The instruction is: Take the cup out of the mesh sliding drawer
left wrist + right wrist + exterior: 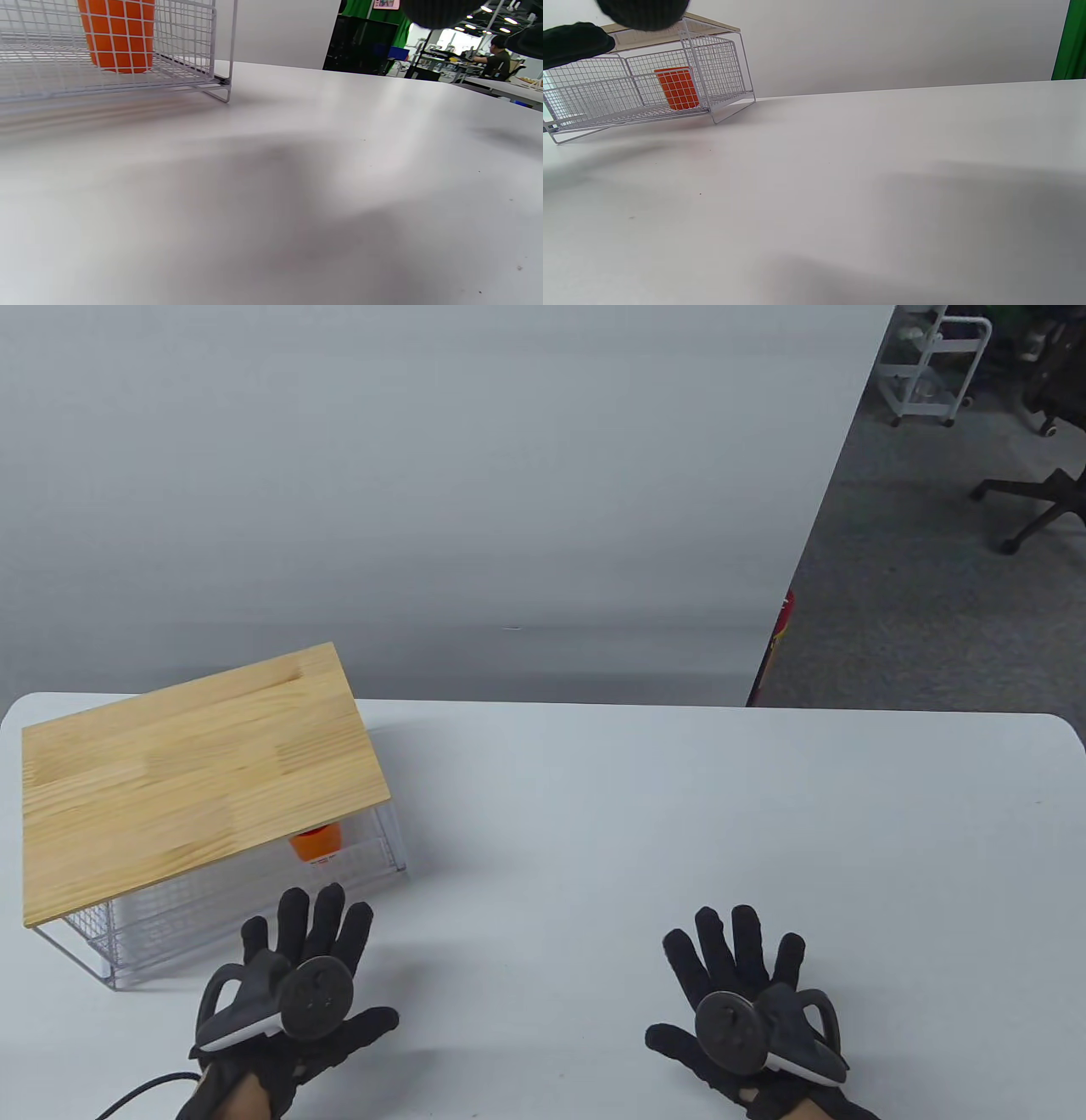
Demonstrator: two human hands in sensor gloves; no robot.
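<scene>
A grey partition wall (424, 475) is standing behind the table, taking up most of the background in the table view, and to its right a strip of grey carpeted floor (916, 585) is showing. On that floor a white wheeled cart (933, 364) and the black base of an office chair (1031, 504) are sitting well back from the table. In the left wrist view a green backdrop (365, 8) and a seated person (496, 57) at a far desk are showing under ceiling lights.

The white table (645, 831) is filling the lower half of the table view, its matte surface carrying soft shadows under the hands. At its left rear corner the mesh sliding drawer (254, 891) is sitting inside a white wire frame, topped by a wooden board (187, 772). The drawer is looking pushed in under the board. The orange cup (316, 842) is standing upright inside the drawer, near its right end, partly hidden under the board's edge.

The left hand (293, 984) is lying palm down on the table just in front of the drawer, its fingers spread and gripping nothing. The right hand (747, 1005) is lying palm down well apart to the right, fingers likewise spread and free. A dark tracker (316, 997) is sitting strapped on the back of each hand.
</scene>
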